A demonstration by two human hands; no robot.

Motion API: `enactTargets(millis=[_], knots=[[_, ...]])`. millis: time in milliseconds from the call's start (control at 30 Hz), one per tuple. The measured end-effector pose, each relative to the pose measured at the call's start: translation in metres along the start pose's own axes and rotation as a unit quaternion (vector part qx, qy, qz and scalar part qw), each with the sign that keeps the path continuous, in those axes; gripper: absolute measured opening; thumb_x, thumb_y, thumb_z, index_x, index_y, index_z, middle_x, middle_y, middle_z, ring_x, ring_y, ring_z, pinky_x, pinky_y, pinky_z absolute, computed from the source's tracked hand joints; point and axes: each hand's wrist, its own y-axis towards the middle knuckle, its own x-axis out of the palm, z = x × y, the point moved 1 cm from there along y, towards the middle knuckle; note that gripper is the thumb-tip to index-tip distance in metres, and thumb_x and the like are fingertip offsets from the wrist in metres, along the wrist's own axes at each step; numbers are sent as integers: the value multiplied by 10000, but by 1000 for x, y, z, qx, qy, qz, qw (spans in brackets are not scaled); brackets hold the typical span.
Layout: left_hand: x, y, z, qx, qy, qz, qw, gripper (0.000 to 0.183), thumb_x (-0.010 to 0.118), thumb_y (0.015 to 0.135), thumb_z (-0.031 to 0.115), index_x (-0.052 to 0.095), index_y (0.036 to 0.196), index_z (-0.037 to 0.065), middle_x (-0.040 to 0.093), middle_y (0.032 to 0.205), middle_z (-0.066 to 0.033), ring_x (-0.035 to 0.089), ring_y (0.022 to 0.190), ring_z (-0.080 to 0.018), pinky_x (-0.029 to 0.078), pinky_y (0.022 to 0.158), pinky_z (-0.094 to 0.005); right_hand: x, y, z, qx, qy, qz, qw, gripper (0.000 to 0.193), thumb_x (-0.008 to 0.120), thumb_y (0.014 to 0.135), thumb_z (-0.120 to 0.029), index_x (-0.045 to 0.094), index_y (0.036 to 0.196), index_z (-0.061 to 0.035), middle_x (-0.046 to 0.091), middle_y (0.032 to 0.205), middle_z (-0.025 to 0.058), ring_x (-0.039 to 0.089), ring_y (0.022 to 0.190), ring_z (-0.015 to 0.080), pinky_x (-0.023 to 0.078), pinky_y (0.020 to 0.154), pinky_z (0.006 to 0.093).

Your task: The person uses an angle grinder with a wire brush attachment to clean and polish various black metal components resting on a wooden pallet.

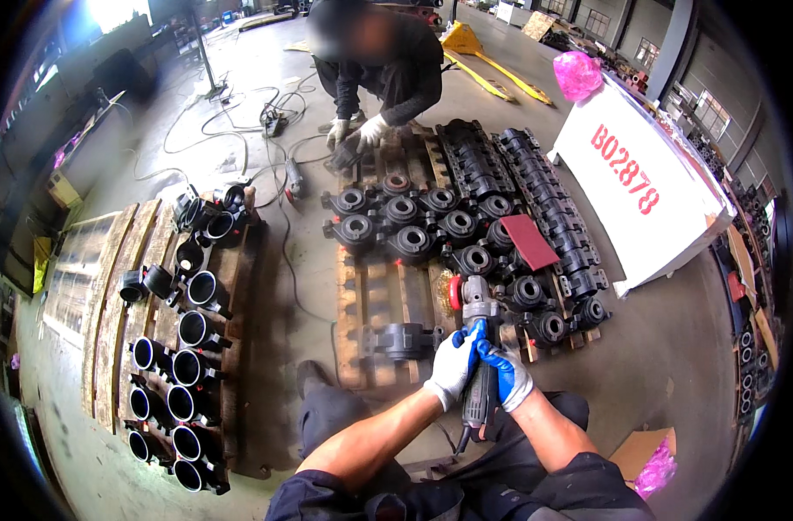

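Both my hands, in white gloves with blue palms, are closed around an angle grinder [480, 395]. My left hand [453, 366] grips it from the left, near the grey gear head. My right hand [506, 375] wraps the dark body from the right. A red disc [454, 293] on the grinder's head faces left, over the pallet [383, 286]. Left of the grinder, apart from it, a dark cylindrical casting [401, 341] lies on the slats. Beyond the head stand several black ring-shaped castings [412, 239]; a dark red sheet [529, 242] rests on some of them.
A co-worker's gloved hand [372, 132] is at the pallet's far end. Another grinder [293, 178] lies on the floor among cables [231, 130]. Black cylindrical parts [190, 368] fill a left pallet [123, 330]. A white box-like case [631, 174] stands right; a yellow pallet jack [487, 65] is behind.
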Motion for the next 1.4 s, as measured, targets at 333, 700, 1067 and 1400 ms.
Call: enactTargets(millis=[333,700,1067,1400], knots=[[-1,-3,14,-54,-37,10,998,329,665,985,328,669,1066,9,654,912,1,529,794,-69,470,726,-244,2,0,1,5,-13,11,1000,504,708,921,-163,541,1376,-25,631,1287,75,608,1173,199,457,1056,348],[3,-9,23,-76,5,10,997,363,673,978,365,667,1058,10,645,925,9,522,811,-67,458,736,-240,-4,-5,1,2,-7,20,1000,504,716,917,-178,547,1365,-21,640,1261,64,619,1141,187,476,1026,333],[4,-5,0,-51,-3,-6,999,380,663,982,387,665,1036,11,637,907,10,516,806,-65,459,728,-244,-5,-10,-2,-1,-6,24,1000,444,699,931,-163,571,1336,-32,657,1211,54,628,1108,177,486,999,316],[8,-4,11,-85,7,-4,996,386,646,990,397,657,1020,12,626,878,11,510,784,-65,456,712,-244,0,-14,-10,10,-16,41,999,389,745,909,-124,631,1273,-42,666,1177,10,610,1091,129,456,1001,285]])
